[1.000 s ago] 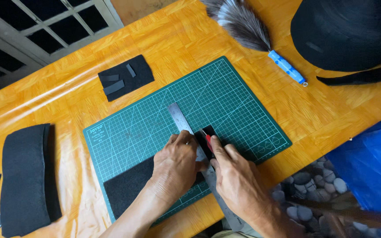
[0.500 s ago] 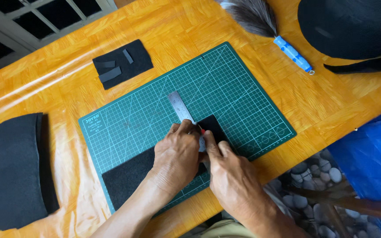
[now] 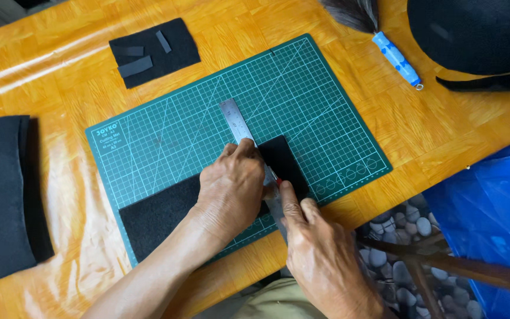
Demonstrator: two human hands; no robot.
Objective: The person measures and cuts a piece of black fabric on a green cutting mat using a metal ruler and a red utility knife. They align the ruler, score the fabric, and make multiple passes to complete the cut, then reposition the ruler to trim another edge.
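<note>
The left hand [image 3: 231,192] lies palm down with fingers pressed flat on a metal ruler [image 3: 238,127], pinning it across a strip of black felt [image 3: 160,215] that stretches over the lower part of a green cutting mat [image 3: 208,118]. The ruler runs at a slant, its upper end bare on the mat's grid and its lower end hidden under the fingers. Just to the right, the right hand [image 3: 320,254] is closed around a small cutter [image 3: 274,188], forefinger stretched along it, with the tool set against the ruler's right edge; the blade itself is too hidden to make out. On the far side of the ruler a shorter piece of the black felt [image 3: 284,162] shows, touching the ruler's edge. The mat sits at an angle on an orange wood-patterned bench [image 3: 60,94] under a glossy clear covering. Beyond the mat, at its upper left, lies a black square of fabric [image 3: 154,50] with a few small grey strips on it. At the left edge of the bench rests a thick folded black pad [image 3: 1,195]. At the upper right lie a feather duster with a blue dotted handle [image 3: 396,59] and a large dark rounded object [image 3: 473,32]. Below the bench edge, a pebbled floor [image 3: 396,236] and blue plastic sheeting [image 3: 491,207] are in view.
</note>
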